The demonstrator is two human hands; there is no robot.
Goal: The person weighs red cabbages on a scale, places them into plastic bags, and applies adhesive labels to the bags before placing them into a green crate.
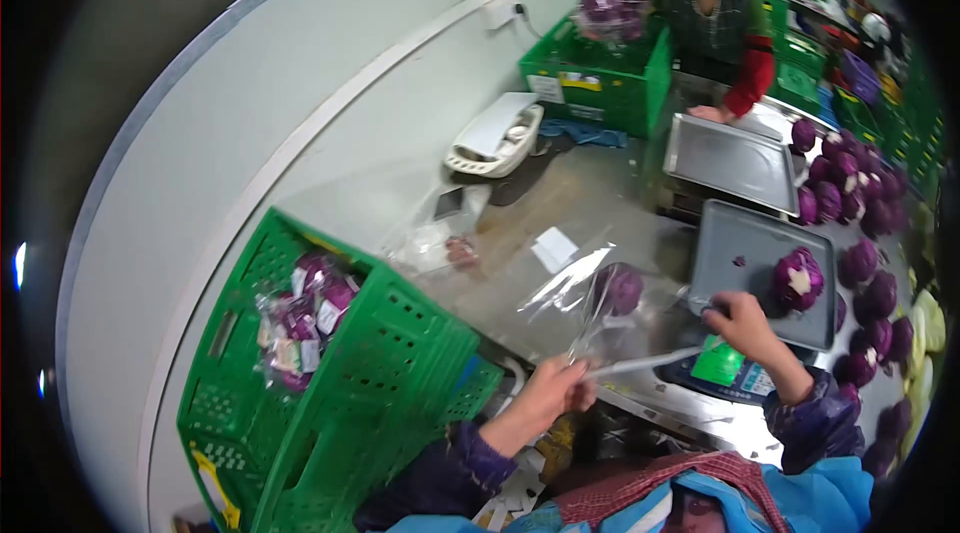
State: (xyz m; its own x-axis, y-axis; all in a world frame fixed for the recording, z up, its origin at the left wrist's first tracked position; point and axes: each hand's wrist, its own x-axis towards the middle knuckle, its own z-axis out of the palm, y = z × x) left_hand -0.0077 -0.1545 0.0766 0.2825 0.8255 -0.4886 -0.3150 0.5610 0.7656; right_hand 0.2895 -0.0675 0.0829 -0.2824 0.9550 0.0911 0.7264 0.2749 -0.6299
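Note:
A clear plastic bag [570, 308] with a purple cabbage [618, 289] in it lies on the metal table. My left hand [553, 395] pinches one corner of the bag's near edge. At the other end of that edge, above the scale, my right hand [743, 324] is closed on the plastic. The edge runs taut between both hands as a whitish strip. Under my right hand, the scale's display [718, 361] glows green. Another purple cabbage [798, 279], its cut stem showing, rests on the grey scale tray [735, 233].
Bagged purple cabbages [305, 318] lie in a green crate [370, 373] at left. Across the table, a person [705, 23] holds a bagged cabbage [612, 15] over another green crate [600, 83]. A second tray [730, 161] stands there. Loose cabbages [850, 178] line the right side; a white basket [495, 138] sits by the wall.

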